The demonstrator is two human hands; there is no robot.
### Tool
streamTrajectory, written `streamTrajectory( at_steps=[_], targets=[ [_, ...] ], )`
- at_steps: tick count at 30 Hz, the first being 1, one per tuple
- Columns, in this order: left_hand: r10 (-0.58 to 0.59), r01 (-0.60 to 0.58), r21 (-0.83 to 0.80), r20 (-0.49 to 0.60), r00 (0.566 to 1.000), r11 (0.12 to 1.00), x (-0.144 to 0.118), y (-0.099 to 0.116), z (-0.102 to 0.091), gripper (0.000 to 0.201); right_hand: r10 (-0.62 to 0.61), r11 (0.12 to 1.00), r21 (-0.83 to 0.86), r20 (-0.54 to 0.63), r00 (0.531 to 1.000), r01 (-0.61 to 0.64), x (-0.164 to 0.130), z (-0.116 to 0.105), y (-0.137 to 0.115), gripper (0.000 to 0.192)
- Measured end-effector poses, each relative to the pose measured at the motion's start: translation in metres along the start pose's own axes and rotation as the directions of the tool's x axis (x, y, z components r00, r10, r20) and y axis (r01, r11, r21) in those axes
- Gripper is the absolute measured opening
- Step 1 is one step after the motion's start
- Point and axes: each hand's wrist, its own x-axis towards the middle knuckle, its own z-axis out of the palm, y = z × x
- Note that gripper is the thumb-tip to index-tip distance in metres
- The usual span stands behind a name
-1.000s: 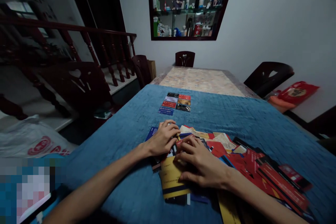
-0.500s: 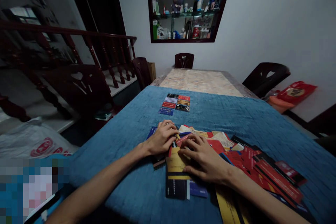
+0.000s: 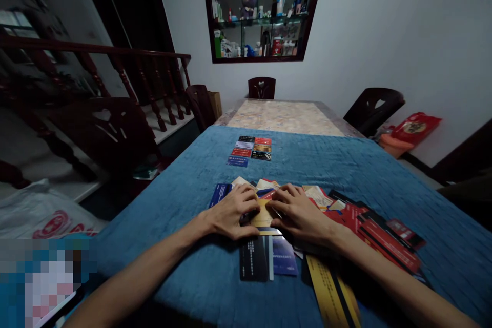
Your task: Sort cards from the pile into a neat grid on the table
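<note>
A gold card (image 3: 264,215) lies between my two hands, above a heap of mixed cards. My left hand (image 3: 232,210) grips its left side, thumb at the near edge and fingers curled over the far part. At the right side, my right hand (image 3: 302,215) has its bent fingers and thumb on the same card. Nearer to me are a black card (image 3: 253,262) and a purple-blue card (image 3: 284,259). A blue card (image 3: 220,195) pokes out beyond my left hand. Red cards (image 3: 388,241) spread to the right, and a larger gold piece (image 3: 330,287) lies under my right forearm.
Several cards in two columns, including a blue one (image 3: 237,161), lie farther up the blue cloth (image 3: 180,174). Dark wooden chairs (image 3: 374,107) stand around the table. A white plastic bag (image 3: 46,210) is at the left, beside a pixelated patch.
The gold card has moved away from me and now sits between both hands. My left thumb has come to its near edge. The camera view has shifted slightly right.
</note>
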Motion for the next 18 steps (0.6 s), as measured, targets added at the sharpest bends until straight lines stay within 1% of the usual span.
streamTrajectory(
  at_steps=[4, 9, 12, 14, 18],
  targets=[
    [0.003, -0.005, 0.062, 0.030, 1.000, 0.998, 0.000, 0.003, 0.003, 0.047, 0.013, 1.000, -0.017, -0.005, 1.000, -0.013, 0.000, 0.001, 0.003, 0.027],
    [0.008, -0.013, 0.102, 0.045, 0.999, 0.995, 0.001, 0.009, 0.003, 0.041, 0.031, 0.999, -0.012, -0.001, 1.000, -0.031, 0.001, 0.000, 0.002, 0.024],
    [0.022, -0.027, 0.138, 0.040, 0.999, 0.990, 0.002, 0.011, 0.003, 0.040, 0.036, 0.999, 0.023, 0.013, 0.999, -0.036, 0.000, -0.004, 0.003, 0.024],
    [0.034, -0.040, 0.166, 0.035, 0.999, 0.985, 0.002, 0.013, 0.004, 0.037, 0.016, 0.997, 0.074, 0.031, 0.999, -0.018, 0.000, -0.009, 0.004, 0.026],
    [0.070, -0.073, 0.206, 0.021, 0.997, 0.976, 0.003, 0.015, 0.004, 0.029, -0.053, 0.984, 0.174, 0.057, 0.997, 0.043, -0.001, -0.019, 0.007, 0.040]
  ],
)
